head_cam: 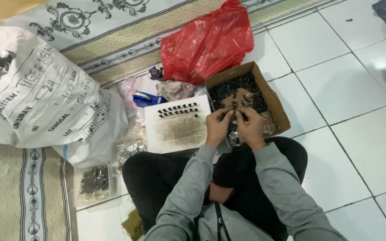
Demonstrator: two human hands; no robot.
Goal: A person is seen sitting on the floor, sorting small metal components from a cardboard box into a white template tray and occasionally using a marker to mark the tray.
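Small dark clip (234,107) — pinched between left hand (218,126) and right hand (249,127) fingers above brown cardboard box (277,107) — best held steady, close over it.

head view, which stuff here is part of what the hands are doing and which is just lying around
In use: left hand and right hand on a small dark piece; cardboard box; white board.

Lying about: red bag; white sack; blue tape dispenser.
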